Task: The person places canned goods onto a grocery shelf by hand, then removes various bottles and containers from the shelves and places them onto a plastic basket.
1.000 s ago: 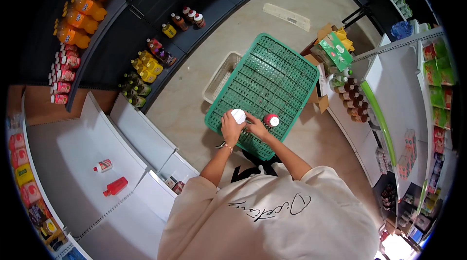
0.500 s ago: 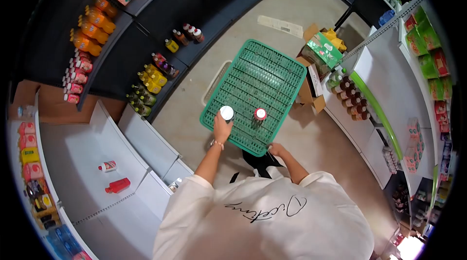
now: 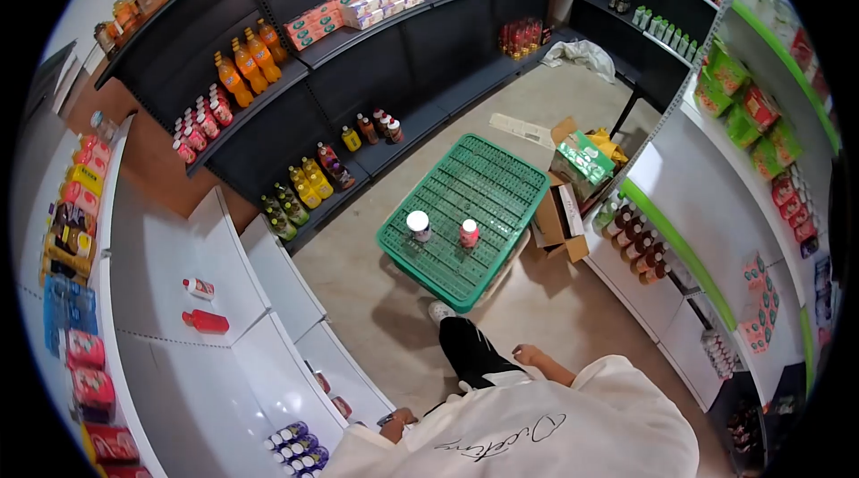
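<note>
A green upturned crate [image 3: 479, 196] stands on the floor ahead. On it sit a white-capped bottle [image 3: 418, 226] and, to its right, a pink bottle with a white-and-red cap [image 3: 469, 234]. My left hand [image 3: 396, 424] is low at the left, beside the white shelf's edge and close to the sleeve; its fingers are too small and dark to read. My right hand [image 3: 530, 354] hangs below the crate, touching nothing, with its fingers curled in and nothing visible in them.
White shelves [image 3: 170, 272] on the left hold a white bottle [image 3: 199, 288] and a red bottle [image 3: 206, 321]. Dark shelves [image 3: 420, 133] with drinks run behind the crate. An open cardboard box [image 3: 557, 226] sits right of it, near shelves with a green edge [image 3: 667, 232].
Both hands have come away from the crate, the left one letting go of the white-capped bottle. The view has tilted up, showing more shelves, and the crate now appears farther away.
</note>
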`<control>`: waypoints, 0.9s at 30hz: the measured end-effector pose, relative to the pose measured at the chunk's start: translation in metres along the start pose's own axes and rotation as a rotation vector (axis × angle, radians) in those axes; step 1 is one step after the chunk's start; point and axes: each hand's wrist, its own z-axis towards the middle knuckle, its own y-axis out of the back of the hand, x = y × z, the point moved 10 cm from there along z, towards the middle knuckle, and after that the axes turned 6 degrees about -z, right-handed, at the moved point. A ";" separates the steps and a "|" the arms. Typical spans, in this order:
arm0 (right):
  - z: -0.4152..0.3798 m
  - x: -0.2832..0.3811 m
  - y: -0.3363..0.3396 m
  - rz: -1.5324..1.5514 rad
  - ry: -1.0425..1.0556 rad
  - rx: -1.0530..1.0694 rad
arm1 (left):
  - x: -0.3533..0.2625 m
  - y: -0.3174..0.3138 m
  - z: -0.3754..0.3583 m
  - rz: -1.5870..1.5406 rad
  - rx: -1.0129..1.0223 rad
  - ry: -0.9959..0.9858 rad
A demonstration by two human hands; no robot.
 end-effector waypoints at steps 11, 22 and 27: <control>-0.133 -0.048 -0.037 0.031 -0.141 -0.101 | -0.095 -0.012 -0.043 -0.474 -0.406 -0.158; -0.293 -0.237 -0.130 0.486 -0.695 -0.420 | -0.210 -0.039 -0.018 -0.248 -0.231 -0.345; -0.328 -0.269 -0.158 0.573 -0.611 -0.312 | -0.237 -0.049 0.019 0.026 -0.098 -0.286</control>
